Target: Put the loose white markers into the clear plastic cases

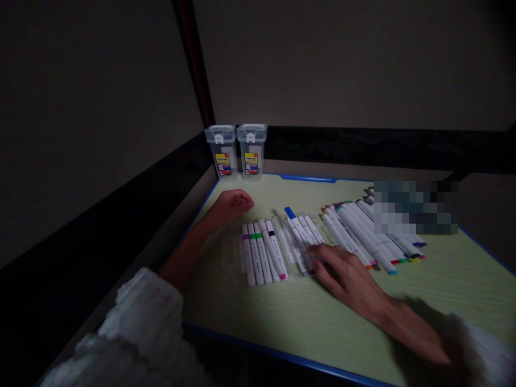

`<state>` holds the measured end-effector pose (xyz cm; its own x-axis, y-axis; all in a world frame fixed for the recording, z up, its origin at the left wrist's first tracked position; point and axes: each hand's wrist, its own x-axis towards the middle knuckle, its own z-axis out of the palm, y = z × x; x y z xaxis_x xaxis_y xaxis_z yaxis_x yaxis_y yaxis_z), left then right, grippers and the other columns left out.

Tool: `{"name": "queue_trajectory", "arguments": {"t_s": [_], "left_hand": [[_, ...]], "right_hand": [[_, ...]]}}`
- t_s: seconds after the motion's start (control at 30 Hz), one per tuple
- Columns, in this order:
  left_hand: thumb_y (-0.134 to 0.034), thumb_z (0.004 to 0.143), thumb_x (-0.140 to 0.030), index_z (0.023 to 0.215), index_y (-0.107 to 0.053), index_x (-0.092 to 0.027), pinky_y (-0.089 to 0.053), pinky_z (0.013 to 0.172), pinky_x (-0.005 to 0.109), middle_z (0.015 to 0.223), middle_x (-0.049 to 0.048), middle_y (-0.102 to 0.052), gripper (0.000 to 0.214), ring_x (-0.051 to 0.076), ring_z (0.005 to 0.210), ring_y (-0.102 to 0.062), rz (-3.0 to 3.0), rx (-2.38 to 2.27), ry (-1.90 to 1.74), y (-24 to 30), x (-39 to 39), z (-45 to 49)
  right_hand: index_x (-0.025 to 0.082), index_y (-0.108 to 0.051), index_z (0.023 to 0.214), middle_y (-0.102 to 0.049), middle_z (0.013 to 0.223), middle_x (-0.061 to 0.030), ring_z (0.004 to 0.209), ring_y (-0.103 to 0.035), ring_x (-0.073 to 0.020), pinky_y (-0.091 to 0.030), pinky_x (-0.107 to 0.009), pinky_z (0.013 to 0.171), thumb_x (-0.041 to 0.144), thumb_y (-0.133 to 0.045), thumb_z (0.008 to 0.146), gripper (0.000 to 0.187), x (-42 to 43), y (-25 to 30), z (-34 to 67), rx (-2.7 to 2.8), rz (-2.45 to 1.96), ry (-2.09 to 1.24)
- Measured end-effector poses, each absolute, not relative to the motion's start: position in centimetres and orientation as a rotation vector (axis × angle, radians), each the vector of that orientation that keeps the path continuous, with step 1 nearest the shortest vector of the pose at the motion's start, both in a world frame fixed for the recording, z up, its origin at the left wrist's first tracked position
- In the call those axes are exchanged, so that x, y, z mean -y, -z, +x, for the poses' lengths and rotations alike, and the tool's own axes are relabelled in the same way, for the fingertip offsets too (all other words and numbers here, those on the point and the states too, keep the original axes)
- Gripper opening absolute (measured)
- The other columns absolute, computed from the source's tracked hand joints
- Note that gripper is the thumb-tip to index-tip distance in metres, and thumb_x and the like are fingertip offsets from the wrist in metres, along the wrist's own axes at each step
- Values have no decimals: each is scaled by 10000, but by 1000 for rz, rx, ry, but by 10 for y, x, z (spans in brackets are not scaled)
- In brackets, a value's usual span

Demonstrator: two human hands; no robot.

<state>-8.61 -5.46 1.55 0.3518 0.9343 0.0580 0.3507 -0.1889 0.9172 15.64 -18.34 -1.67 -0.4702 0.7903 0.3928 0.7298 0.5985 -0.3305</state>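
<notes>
My left hand rests on the pale green table, curled into a loose fist with nothing visible in it. It lies just left of and behind a clear flat tray that holds several white markers with coloured ends. My right hand lies flat, fingers stretched out, its fingertips touching a second group of white markers, one with a blue cap. A longer row of markers lies to the right of that hand.
Two clear lidded plastic boxes with yellow labels stand side by side at the table's far left corner, against the wall. A blurred-out patch covers the far right of the marker row. The table has a blue edge.
</notes>
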Motion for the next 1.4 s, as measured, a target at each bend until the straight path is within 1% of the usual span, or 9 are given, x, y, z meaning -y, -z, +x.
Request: {"name": "queue_trajectory", "arguments": {"t_s": [0.1, 0.3, 0.43, 0.57, 0.73, 0.87, 1.1, 1.27, 1.4], "left_hand": [[-567, 685, -243, 774, -527, -128, -280, 359, 150, 603, -30, -541, 151, 30, 415, -394, 1683, -1071, -818, -18, 59, -82], [-584, 685, -263, 852, -576, -113, -377, 391, 156, 745, 32, -635, 225, 58, 505, -487, 1620, -951, -737, -22, 70, -72], [-612, 673, -275, 804, -596, -105, -403, 404, 177, 638, 10, -622, 215, 65, 475, -491, 1625, -920, -729, -22, 75, -68], [-627, 669, -247, 758, -581, -106, -392, 395, 177, 545, -20, -580, 173, 62, 433, -487, 1617, -914, -752, -20, 76, -66], [-623, 669, -187, 679, -543, -108, -422, 432, 181, 560, -21, -597, 112, 54, 430, -515, 1567, -902, -772, -19, 78, -61], [-644, 641, -159, 665, -527, -110, -449, 476, 186, 581, -19, -612, 129, 61, 467, -548, 1464, -914, -851, -18, 80, -57], [-670, 623, -246, 631, -526, -116, -419, 464, 171, 568, -17, -615, 194, 48, 448, -514, 1466, -989, -961, -18, 66, -74], [-694, 599, -251, 625, -539, -112, -403, 464, 163, 572, -14, -617, 210, 48, 458, -517, 1548, -1044, -894, -23, 51, -102], [-693, 604, -224, 624, -543, -108, -401, 465, 165, 543, -21, -599, 190, 50, 458, -513, 1606, -1071, -697, -23, 48, -115]], "right_hand": [[160, -537, 876, -570, 684, -44, 614, -516, -143, -404, -296, 569, 187, -311, 865, 227, 186, 16, 154, 2351, -1139, -83], [147, -543, 958, -548, 640, -16, 576, -485, -129, -354, -304, 597, 153, -325, 862, 238, 192, 14, 144, 2378, -1013, 51], [141, -550, 913, -546, 641, -20, 583, -485, -133, -343, -303, 605, 152, -320, 870, 234, 193, 14, 140, 2406, -995, 59], [139, -544, 926, -564, 667, -29, 606, -507, -142, -345, -314, 630, 156, -331, 876, 220, 193, 16, 138, 2429, -996, 43], [147, -547, 955, -576, 670, -29, 617, -529, -140, -352, -309, 623, 169, -323, 892, 233, 193, 16, 137, 2484, -946, 95], [155, -559, 957, -597, 687, -39, 630, -550, -141, -373, -310, 623, 178, -310, 900, 257, 192, 14, 136, 2480, -950, 125], [131, -542, 968, -644, 742, -59, 660, -594, -144, -432, -312, 647, 248, -291, 916, 283, 192, 12, 137, 2412, -921, 159], [129, -532, 974, -654, 768, -61, 674, -600, -146, -441, -319, 662, 236, -306, 907, 259, 191, 15, 141, 2410, -920, 152], [134, -537, 969, -655, 776, -63, 681, -597, -148, -435, -323, 674, 227, -309, 902, 254, 190, 17, 143, 2413, -934, 144]]}}
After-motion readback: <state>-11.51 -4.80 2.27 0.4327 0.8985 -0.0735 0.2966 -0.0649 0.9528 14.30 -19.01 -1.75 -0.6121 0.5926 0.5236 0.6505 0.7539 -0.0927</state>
